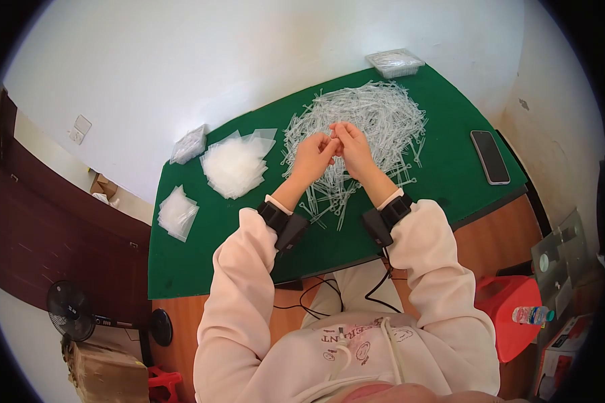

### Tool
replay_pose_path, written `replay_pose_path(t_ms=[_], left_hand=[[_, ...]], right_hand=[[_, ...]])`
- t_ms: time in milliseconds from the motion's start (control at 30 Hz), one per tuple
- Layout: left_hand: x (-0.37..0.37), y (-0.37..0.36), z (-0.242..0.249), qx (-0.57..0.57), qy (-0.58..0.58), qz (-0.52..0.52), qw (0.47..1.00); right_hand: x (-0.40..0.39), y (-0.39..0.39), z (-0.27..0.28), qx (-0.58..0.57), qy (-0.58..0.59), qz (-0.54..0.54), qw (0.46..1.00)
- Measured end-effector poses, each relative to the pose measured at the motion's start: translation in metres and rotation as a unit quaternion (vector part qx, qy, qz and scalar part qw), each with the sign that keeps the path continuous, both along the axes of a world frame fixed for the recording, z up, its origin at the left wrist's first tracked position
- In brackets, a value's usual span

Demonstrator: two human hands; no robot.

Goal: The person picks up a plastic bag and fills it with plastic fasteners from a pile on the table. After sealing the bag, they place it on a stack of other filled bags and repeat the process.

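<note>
My left hand [314, 156] and my right hand [353, 148] meet over a large pile of thin, clear plastic sticks [390, 114], some with small rings at one end. Both hands have curled fingers, their tips pinched close together. Whatever lies between the fingertips is too small or hidden to make out. Left of the hands is a heap of clear plastic bags [232, 169], with a smaller stack of bags [177, 213] nearer the table's left edge. Each wrist wears a black strapped device.
The green table [242, 235] stands against a white wall. A filled clear box [395, 63] sits at the back right, a clear packet [189, 145] at the back left. A phone [490, 158] lies at the right. Black cables hang below. A red stool [507, 309] holds a bottle [532, 315].
</note>
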State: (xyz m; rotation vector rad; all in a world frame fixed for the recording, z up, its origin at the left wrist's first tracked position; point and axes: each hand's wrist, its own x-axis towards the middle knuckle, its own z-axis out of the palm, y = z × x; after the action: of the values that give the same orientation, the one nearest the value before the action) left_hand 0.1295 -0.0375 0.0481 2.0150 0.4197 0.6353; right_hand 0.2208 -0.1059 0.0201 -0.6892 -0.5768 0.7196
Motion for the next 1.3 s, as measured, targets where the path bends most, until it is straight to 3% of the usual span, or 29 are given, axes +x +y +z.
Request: replay_pose_path(t_ms=[200, 300, 533, 733, 833, 933, 1033, 1133, 1233, 1300], left_hand=[[-0.013, 0.002, -0.008, 0.057, 0.06, -0.003, 0.997], [-0.041, 0.004, -0.007, 0.248, 0.124, -0.024, 0.961], [-0.102, 0.023, -0.009, 0.231, 0.16, -0.133, 0.951], [-0.113, 0.009, -0.003, 0.238, 0.167, -0.197, 0.936], [-0.111, 0.019, -0.005, 0.299, 0.178, -0.231, 0.909], [-0.111, 0.024, -0.008, 0.287, 0.186, -0.232, 0.911], [-0.109, 0.024, -0.014, 0.293, 0.182, -0.223, 0.912], [-0.109, 0.023, -0.011, 0.317, 0.165, -0.2, 0.912], [-0.102, 0.035, 0.007, 0.216, 0.202, -0.17, 0.94], [-0.089, 0.048, 0.028, 0.265, 0.184, -0.19, 0.927]], right_hand=[[0.005, 0.002, -0.005, -0.024, -0.007, -0.015, 1.0], [0.013, 0.004, -0.008, -0.028, -0.004, -0.02, 0.999], [0.01, -0.002, -0.003, -0.109, -0.029, 0.026, 0.993], [0.011, -0.003, -0.003, -0.088, -0.044, 0.053, 0.994], [0.013, 0.001, -0.009, -0.082, -0.054, 0.045, 0.994], [0.01, 0.006, -0.007, -0.071, 0.04, 0.025, 0.996], [0.007, 0.001, -0.004, -0.065, 0.028, 0.065, 0.995], [0.007, -0.001, -0.006, -0.068, 0.003, 0.104, 0.992], [0.005, 0.0, -0.006, -0.075, -0.035, 0.136, 0.987], [-0.008, 0.0, -0.006, -0.106, -0.11, 0.14, 0.978]])
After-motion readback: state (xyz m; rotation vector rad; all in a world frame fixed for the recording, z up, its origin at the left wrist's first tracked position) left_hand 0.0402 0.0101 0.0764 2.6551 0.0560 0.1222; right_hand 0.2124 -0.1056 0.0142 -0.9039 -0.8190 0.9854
